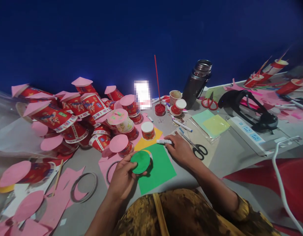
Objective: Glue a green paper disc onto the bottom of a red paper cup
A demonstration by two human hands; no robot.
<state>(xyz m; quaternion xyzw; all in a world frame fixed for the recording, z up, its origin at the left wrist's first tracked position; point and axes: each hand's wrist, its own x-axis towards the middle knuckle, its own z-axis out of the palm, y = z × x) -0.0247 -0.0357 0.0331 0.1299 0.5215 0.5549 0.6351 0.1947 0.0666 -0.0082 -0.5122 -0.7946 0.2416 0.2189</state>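
Observation:
My left hand is closed round a small round piece with a green paper top, tilted toward me; whatever lies under the top is mostly hidden. It hovers over a green paper sheet. My right hand has its fingers on a white glue stick, which lies level just past the sheet's far edge. Beyond the sheet are yellow paper and a small red cup with a white top. Black-handled scissors rest right of my right hand.
Red paper cups with pink tops crowd the left side. A dark flask, a red pot with an upright stick and red-handled scissors stand behind. At right are a power strip and a white cable.

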